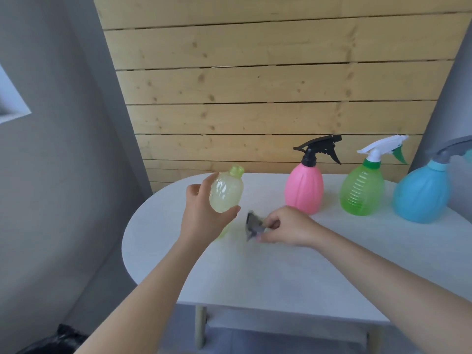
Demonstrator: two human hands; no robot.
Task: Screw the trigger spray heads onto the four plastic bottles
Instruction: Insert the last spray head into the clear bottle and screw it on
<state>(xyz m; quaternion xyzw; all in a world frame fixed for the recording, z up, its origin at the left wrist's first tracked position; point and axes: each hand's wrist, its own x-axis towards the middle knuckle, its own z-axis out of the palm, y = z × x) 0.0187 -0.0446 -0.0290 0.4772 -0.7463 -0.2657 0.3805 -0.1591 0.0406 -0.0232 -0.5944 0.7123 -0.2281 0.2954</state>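
My left hand [204, 213] holds a pale yellow bottle [226, 192] above the white table [281, 272], its open neck pointing up and slightly right. A grey trigger spray head [252, 226], blurred, lies low over the table just right of that bottle, and my right hand [286, 226] pinches it. Behind stand a pink bottle [304, 187] with a black spray head [319, 146], a green bottle [361, 190] with a white spray head [383, 146], and a blue bottle [421, 195] with a grey head [454, 149] cut off by the frame edge.
A wooden plank wall [255, 85] rises behind the table. Grey walls flank it on both sides. A black bag [58, 338] lies on the floor at the lower left. The table's rounded left end and front edge are close to my arms.
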